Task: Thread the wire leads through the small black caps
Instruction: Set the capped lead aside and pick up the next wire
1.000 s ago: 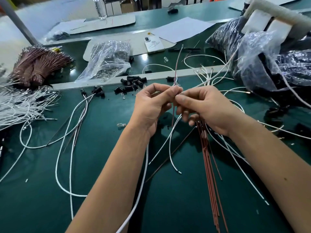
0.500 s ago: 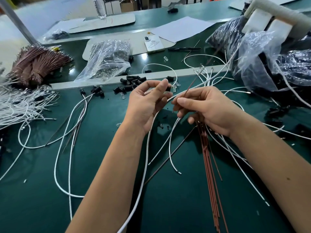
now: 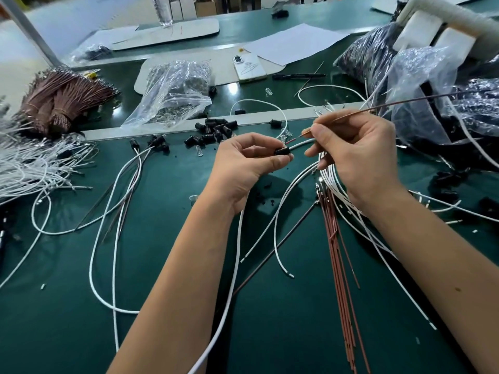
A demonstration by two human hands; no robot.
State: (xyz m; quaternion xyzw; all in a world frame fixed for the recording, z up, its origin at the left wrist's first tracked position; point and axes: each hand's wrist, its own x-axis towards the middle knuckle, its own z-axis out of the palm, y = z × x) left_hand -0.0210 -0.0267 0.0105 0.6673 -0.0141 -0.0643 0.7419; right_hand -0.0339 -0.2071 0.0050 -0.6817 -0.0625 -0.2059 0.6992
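Fingertips of the left hand (image 3: pixel 243 163) pinch one small black cap (image 3: pixel 282 151) at frame centre, above the green tabletop (image 3: pixel 167 306), its opening turned rightward, probably to meet the lead. Right hand (image 3: pixel 359 155) pinches the brown wire lead (image 3: pixel 351 116) close to its tip, likely for aim. Its long axis runs from the upper right down-left, tip just beside the cap.

Two hands (image 3: pixel 243 168), one phone (image 3: pixel 249 68), one pen (image 3: pixel 298 76), one paper sheet (image 3: pixel 294 43), one water bottle (image 3: pixel 162 9)
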